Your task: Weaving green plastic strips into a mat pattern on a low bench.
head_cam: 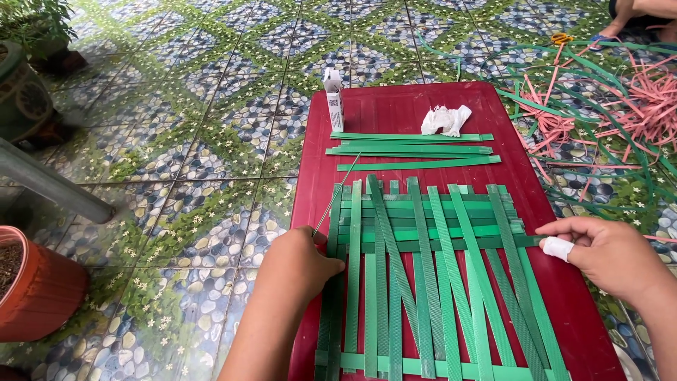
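Note:
A mat of woven green plastic strips (430, 275) lies on a dark red table (395, 106). My left hand (300, 264) rests on the mat's left edge, pinching a thin green strip (337, 194) that runs up and to the right. My right hand (606, 254) presses on the mat's right edge, gripping the end of a horizontal strip; its forefinger wears a white bandage (557, 248). Several loose green strips (412, 148) lie side by side above the mat.
A small white carton (333, 99) and a crumpled white tissue (444, 120) sit at the table's far end. Pink and green strips (620, 113) are piled on the tiled floor at right, near another person's foot (645, 10). A red-brown flowerpot (35, 289) stands at left.

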